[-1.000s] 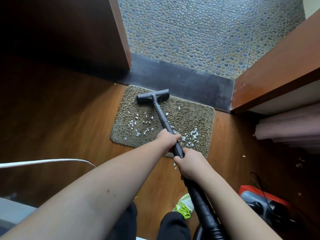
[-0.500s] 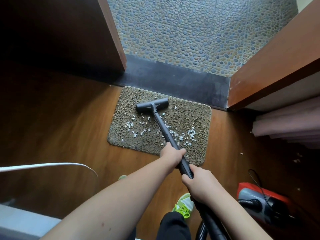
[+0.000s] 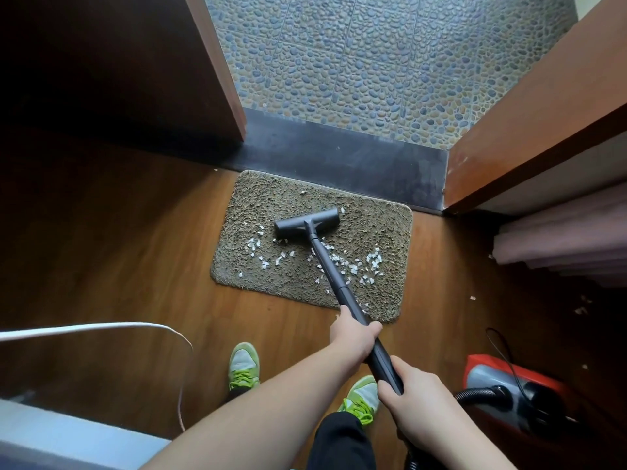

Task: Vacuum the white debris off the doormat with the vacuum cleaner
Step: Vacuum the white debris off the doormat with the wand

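A brown shaggy doormat [image 3: 380, 228] lies on the wooden floor before a dark threshold. White debris [image 3: 353, 266] is scattered across its middle and near half. The black vacuum head [image 3: 307, 222] rests on the mat's centre, just beyond the debris. Its black wand [image 3: 330, 269] runs back toward me. My left hand [image 3: 353, 334] grips the wand at the mat's near edge. Lower down, my right hand [image 3: 419, 398] grips the wand near the hose.
The red and grey vacuum body [image 3: 509, 395] sits on the floor at the right with its hose. A white cord [image 3: 101, 327] arcs across the left. My green shoes [image 3: 244, 366] stand behind the mat. A door [image 3: 529, 130] is at the right, pebble tiles beyond.
The vacuum head has been pulled back from the mat's far edge to its middle, toward me. Both hands moved back with the wand, and my shoes have come into view.
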Demonstrator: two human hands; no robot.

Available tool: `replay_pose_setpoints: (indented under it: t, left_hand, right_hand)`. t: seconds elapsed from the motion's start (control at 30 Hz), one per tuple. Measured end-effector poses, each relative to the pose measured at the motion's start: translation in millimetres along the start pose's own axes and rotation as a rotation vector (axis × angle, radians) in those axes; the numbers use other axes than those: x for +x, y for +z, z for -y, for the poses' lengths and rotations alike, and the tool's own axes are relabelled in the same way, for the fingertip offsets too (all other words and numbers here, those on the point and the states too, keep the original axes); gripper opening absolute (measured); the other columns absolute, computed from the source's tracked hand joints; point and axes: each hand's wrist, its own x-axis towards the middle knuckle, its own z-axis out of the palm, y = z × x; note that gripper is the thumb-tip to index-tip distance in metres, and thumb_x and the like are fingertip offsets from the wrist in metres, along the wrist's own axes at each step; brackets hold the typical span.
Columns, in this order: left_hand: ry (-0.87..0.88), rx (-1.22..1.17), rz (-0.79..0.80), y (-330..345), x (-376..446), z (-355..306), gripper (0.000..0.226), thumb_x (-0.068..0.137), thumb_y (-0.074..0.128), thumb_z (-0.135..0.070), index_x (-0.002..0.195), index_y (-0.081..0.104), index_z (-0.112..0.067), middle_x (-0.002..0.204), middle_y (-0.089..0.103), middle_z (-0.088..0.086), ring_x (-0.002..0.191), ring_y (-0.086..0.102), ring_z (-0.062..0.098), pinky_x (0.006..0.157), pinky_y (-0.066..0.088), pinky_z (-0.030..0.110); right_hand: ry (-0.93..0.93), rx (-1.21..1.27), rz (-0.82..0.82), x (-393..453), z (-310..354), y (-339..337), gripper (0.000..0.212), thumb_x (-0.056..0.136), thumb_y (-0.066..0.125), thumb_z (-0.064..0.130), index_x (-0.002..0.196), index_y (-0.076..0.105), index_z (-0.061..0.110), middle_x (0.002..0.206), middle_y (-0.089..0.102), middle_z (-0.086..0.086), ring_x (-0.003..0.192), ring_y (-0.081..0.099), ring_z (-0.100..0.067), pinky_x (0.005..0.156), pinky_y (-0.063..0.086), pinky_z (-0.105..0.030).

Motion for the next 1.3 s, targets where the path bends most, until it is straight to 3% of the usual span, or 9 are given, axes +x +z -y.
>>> replay_pose_setpoints:
  t: [0.1,0.2,0.4,0.5,0.73,0.9,1.07,1.3]
  left_hand:
    - [0.006,-0.011,-0.003,-6.4,2.3,-0.1,0.059,0.08,0.064,-0.036,0.132,0.041,-0.019,0.112,0.061,0.008,0.097,0.064,0.028,0.08,0.059,0.039]
    - [0.027,-0.029,-0.024,-20.5,9.2,-7.8,0.06,0.08,0.064,-0.036,0.132,0.042,-0.017,0.106,0.062,0.009,0.091,0.065,0.027,0.073,0.06,0.037]
    - [0.083,-0.087,-0.081,-53.5,33.9,-35.1,0.037,0.079,0.067,-0.031,0.106,0.05,-0.014,0.099,0.062,0.012,0.088,0.066,0.03,0.076,0.061,0.046]
    - [0.076,-0.133,-0.073,-65.4,45.7,-48.7,0.036,0.081,0.07,-0.028,0.106,0.051,-0.012,0.104,0.062,0.016,0.09,0.066,0.033,0.074,0.06,0.044]
    - [0.058,-0.127,-0.032,-82.2,59.8,-64.4,0.041,0.084,0.071,-0.025,0.116,0.052,-0.008,0.111,0.061,0.018,0.081,0.063,0.028,0.052,0.052,0.031]
    - [0.054,-0.088,-0.038,-76.4,55.1,-58.7,0.044,0.077,0.071,-0.031,0.112,0.053,-0.012,0.11,0.061,0.017,0.093,0.066,0.033,0.071,0.061,0.043]
    - [0.035,-0.076,-0.013,-60.6,43.7,-48.8,0.042,0.078,0.07,-0.031,0.111,0.052,-0.014,0.107,0.062,0.015,0.091,0.067,0.032,0.073,0.061,0.047]
    - [0.03,-0.006,0.024,-35.0,19.6,-33.2,0.056,0.073,0.066,-0.041,0.119,0.047,-0.016,0.111,0.061,0.013,0.096,0.065,0.033,0.079,0.06,0.044]
  right_hand:
    - [-0.003,-0.008,-0.007,1.4,5.6,1.6,0.012,0.094,0.046,0.037,0.097,0.05,0.025,0.079,0.059,0.003,0.066,0.056,-0.012,0.054,0.04,-0.02]
    - [-0.001,0.006,-0.025,9.4,18.4,1.3,0.014,0.093,0.046,0.036,0.094,0.051,0.023,0.078,0.061,0.001,0.066,0.062,-0.018,0.061,0.048,-0.029]
    - [-0.012,-0.015,-0.07,40.3,55.3,-7.3,0.015,0.092,0.046,0.036,0.091,0.05,0.022,0.086,0.062,-0.002,0.077,0.062,-0.024,0.068,0.052,-0.033]
    - [-0.01,-0.014,-0.073,58.1,71.5,-10.1,0.019,0.091,0.046,0.036,0.095,0.051,0.018,0.094,0.065,-0.008,0.081,0.066,-0.029,0.075,0.056,-0.038]
    - [0.029,0.041,-0.065,76.6,91.2,-12.8,0.024,0.088,0.047,0.035,0.099,0.055,0.015,0.098,0.067,-0.012,0.084,0.069,-0.034,0.077,0.059,-0.044]
    - [0.033,0.029,-0.046,70.9,83.8,-10.2,0.024,0.089,0.045,0.036,0.099,0.051,0.015,0.099,0.064,-0.012,0.087,0.068,-0.032,0.078,0.059,-0.045]
    - [0.036,-0.028,-0.037,58.6,64.1,-11.2,0.016,0.092,0.045,0.034,0.091,0.048,0.018,0.093,0.061,-0.006,0.08,0.062,-0.027,0.07,0.051,-0.032]
    - [0.027,-0.049,-0.025,34.5,33.4,-8.7,0.017,0.094,0.045,0.034,0.085,0.045,0.02,0.081,0.057,-0.001,0.073,0.058,-0.021,0.06,0.044,-0.032]
